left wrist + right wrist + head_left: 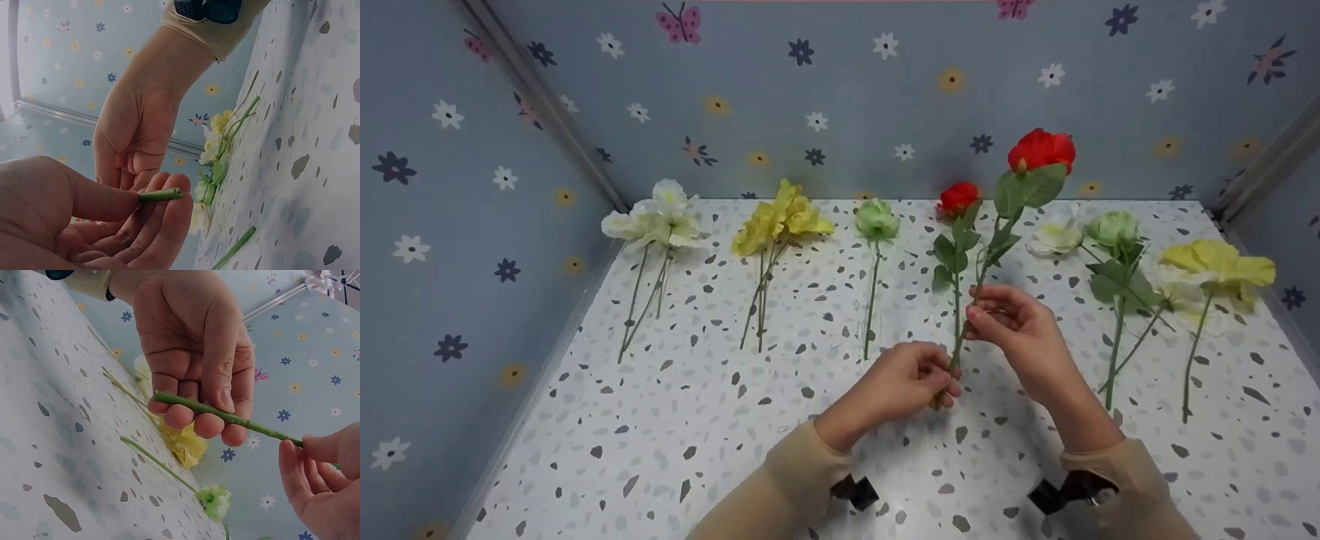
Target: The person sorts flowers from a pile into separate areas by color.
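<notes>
A long-stemmed red rose (1041, 150) is held tilted above the table, its bloom toward the back wall. Near the stem's lower end, my left hand (911, 381) pinches it between thumb and fingers; the stem's cut end (163, 195) shows in the left wrist view. Higher up, just below the leaves, my right hand (1020, 330) pinches the same stem. In the right wrist view the green stem (225, 416) spans both hands. A second red rose (958, 199) lies on the table just left of the held one, its lower stem partly hidden by the hands.
On the speckled table (660, 435) lie white flowers (660, 217), yellow flowers (780, 217) and a pale green flower (877, 220) to the left. At right are another green flower (1114, 229), white blooms (1057, 236) and a yellow flower (1219, 262). Patterned walls (847, 90) stand behind and beside.
</notes>
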